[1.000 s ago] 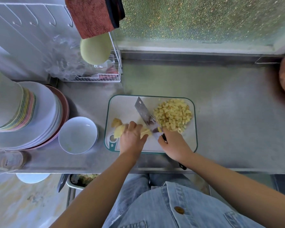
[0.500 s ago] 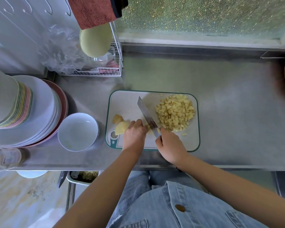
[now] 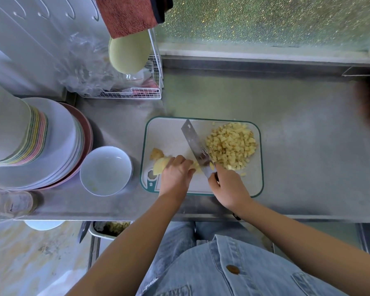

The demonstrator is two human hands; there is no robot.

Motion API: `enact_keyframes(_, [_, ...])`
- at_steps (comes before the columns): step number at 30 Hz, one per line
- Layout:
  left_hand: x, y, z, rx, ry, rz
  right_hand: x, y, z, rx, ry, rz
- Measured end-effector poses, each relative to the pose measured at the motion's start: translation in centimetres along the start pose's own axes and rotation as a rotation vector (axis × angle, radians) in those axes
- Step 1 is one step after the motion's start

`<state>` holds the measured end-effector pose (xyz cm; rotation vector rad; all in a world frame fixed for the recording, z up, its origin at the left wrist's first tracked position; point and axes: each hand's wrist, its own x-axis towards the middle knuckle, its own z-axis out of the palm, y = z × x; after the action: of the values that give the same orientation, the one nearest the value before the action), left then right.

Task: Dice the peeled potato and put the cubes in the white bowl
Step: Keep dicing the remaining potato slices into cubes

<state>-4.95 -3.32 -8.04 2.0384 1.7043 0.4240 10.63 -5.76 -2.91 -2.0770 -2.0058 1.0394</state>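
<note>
1 uncut potato piece (image 3: 161, 167) lies at the near left of the cutting board (image 3: 169, 133), and 1 smaller potato scrap (image 3: 157, 154) touches its far side. 1 pile of cubes (image 3: 231, 144), too many to count, covers the board's far right part, with a few loose cubes at the pile's near edge. 1 knife (image 3: 195, 146) slants across the middle of the board, from far left to near right, between the potato piece and the pile.

2 hands reach in over the board's near edge. The left hand (image 3: 175, 174) sits on top of the potato piece, fingers curled down and pressed together over its right end, so only the left end shows past the knuckles. The blade comes down just beside those fingertips; whether it is in the potato cannot be told. The right hand (image 3: 229, 186) grips the knife handle, fingers wrapped round it and hiding nearly all of it.

1 white bowl (image 3: 106, 170) stands on the steel counter (image 3: 308, 135) just left of the board, apart from it. The knife, the left hand and the potato piece lie between the cubes and this bowl. Further left of the board is 1 stack of plates (image 3: 58, 146). Beyond the board's far left corner stands 1 wire rack (image 3: 137, 94), with 1 red towel (image 3: 126, 16) above it.
</note>
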Motion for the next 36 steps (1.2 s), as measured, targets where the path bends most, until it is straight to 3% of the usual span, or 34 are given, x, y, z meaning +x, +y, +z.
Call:
enact_keyframes(10, [0.4, 0.2, 0.2, 0.021, 0.002, -0.027, 0.1, -1.0, 0.6, -0.077, -0.084, 0.012])
enact_keyframes(25, [0.1, 0.0, -0.5, 0.022, -0.003, -0.048, 0.2, 0.0, 0.9, -0.012, 0.002, -0.003])
enact_keyframes(36, [-0.5, 0.0, -0.6, 0.117, 0.027, -0.068, -0.4, -0.9, 1.0, -0.102, -0.072, -0.030])
